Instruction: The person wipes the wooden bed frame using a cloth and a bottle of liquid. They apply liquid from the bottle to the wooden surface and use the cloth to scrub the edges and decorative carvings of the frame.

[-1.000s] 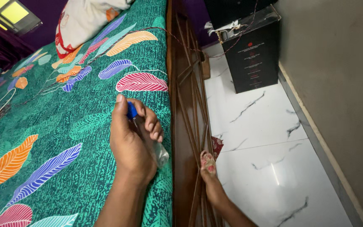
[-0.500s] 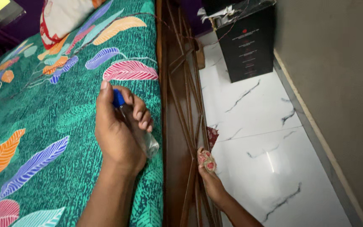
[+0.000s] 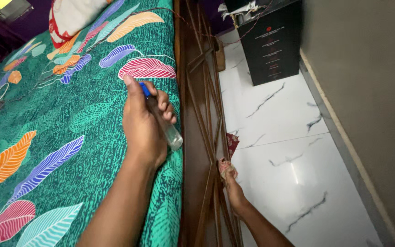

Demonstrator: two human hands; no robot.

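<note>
My left hand (image 3: 143, 124) rests on the green leaf-patterned bedspread (image 3: 69, 119) and grips a small clear bottle with a blue cap (image 3: 169, 131), held lying flat near the bed's right edge. My right hand (image 3: 233, 190) reaches down beside the bed and presses a crumpled red-patterned cloth (image 3: 226, 167) against the slats of the brown wooden bed frame (image 3: 202, 114).
A black box (image 3: 270, 43) with papers and a thin wire on top stands on the white marbled floor (image 3: 289, 151) against a grey wall (image 3: 366, 91). A white and red pillow (image 3: 72, 16) lies at the head of the bed.
The view has shifted slightly. My left hand with the bottle sits a little higher and to the right in frame. My right hand stays on the frame with the cloth.
</note>
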